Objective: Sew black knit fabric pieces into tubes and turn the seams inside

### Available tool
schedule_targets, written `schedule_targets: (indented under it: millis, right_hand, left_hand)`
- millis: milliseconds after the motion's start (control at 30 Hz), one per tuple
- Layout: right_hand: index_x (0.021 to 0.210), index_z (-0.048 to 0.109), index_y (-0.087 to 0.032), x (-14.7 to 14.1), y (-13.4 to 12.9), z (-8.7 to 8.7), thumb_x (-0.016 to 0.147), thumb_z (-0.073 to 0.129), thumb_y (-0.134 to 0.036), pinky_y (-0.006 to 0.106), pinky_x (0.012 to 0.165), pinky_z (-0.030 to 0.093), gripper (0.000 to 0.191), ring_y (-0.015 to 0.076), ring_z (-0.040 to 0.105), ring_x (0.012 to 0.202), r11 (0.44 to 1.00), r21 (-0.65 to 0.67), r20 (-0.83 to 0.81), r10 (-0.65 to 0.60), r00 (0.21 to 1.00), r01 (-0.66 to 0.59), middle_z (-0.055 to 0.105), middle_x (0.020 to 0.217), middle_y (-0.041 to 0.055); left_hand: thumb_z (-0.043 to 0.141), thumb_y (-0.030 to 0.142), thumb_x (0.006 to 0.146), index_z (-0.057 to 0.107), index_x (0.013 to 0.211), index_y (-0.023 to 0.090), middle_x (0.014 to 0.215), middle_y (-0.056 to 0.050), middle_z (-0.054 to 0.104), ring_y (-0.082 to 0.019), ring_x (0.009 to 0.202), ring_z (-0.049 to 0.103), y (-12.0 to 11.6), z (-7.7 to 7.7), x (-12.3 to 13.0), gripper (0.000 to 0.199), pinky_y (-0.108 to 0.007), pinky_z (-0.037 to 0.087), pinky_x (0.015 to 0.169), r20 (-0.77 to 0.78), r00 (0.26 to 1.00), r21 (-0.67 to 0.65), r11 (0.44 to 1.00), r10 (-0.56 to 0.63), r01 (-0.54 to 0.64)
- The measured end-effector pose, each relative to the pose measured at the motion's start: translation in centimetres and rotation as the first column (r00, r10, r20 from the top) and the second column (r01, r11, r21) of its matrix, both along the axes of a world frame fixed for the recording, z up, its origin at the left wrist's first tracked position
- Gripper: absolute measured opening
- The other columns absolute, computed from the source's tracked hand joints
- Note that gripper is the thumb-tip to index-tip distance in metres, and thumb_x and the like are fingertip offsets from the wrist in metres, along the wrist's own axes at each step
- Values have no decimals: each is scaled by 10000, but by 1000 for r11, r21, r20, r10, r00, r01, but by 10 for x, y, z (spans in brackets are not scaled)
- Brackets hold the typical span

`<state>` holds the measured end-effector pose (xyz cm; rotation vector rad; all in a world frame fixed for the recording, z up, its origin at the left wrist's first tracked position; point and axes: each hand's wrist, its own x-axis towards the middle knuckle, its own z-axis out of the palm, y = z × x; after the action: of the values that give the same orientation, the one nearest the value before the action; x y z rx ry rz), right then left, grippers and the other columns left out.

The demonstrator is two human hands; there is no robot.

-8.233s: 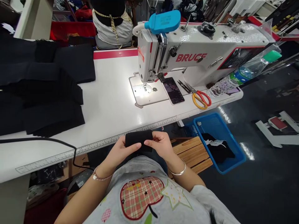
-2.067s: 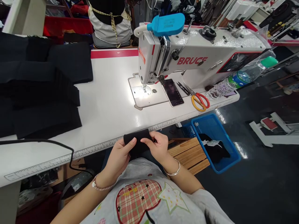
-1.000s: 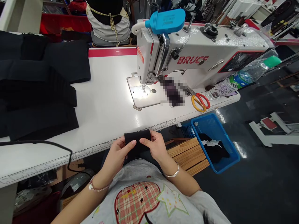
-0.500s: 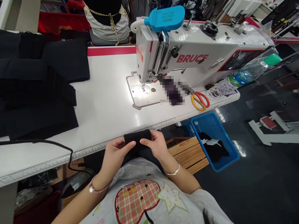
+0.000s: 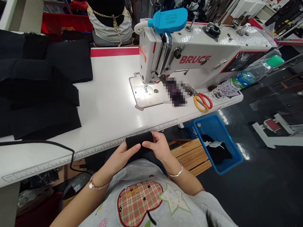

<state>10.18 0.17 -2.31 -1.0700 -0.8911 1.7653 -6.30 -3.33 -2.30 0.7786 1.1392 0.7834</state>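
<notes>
A small folded piece of black fabric is held between my two hands at the front edge of the white table. My left hand grips its left end, thumb lying on top and fingers hidden beneath. At the right end my right hand pinches the fabric, with its thumb near the middle. Both thumb tips almost meet. Beyond my hands stands a white sewing machine, its needle plate lit and bare.
Stacks of black fabric cover the table's left side. Scissors and a plastic bottle lie at the right. A blue basket with cloth stands beside a wooden stool. A black cable crosses the left front edge.
My left hand has shifted slightly, its thumb moving a little right along the fabric. My right hand has barely moved. The view has shifted slightly.
</notes>
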Motion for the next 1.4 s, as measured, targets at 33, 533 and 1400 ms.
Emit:
schedule_targets:
  millis: [33, 533, 1400]
  right_hand:
    - [672, 690, -198, 0, 0, 1, 486, 916, -384, 268, 640, 496, 347, 126, 544, 613, 1000, -5, -2, 3, 1000, -3, 653, 667, -29]
    - [592, 612, -182, 3, -2, -1, 569, 877, -398, 244, 560, 411, 342, 103, 462, 573, 996, 85, 130, 16, 991, -27, 528, 590, -48]
    - [559, 475, -206, 1, 3, 12, 854, 584, -572, 262, 483, 235, 482, 96, 256, 517, 929, 366, 430, -107, 896, -64, 290, 535, -43]
  left_hand:
    - [686, 486, 787, 716, 1056, 198, 1042, -68, 732, -267, 1033, 645, 1, 2, -2, 395, -348, 523, 899, -13, 999, 27, 999, -33, 34]
    - [608, 445, 823, 468, 534, 223, 479, 37, 371, -117, 467, 301, 3, 27, 1, 391, -268, 245, 443, -436, 897, 191, 966, -77, 176]
    - [644, 458, 818, 740, 887, 199, 792, -38, 702, -236, 839, 628, -4, 18, -4, 285, -306, 525, 766, -179, 981, 146, 988, 77, -50]
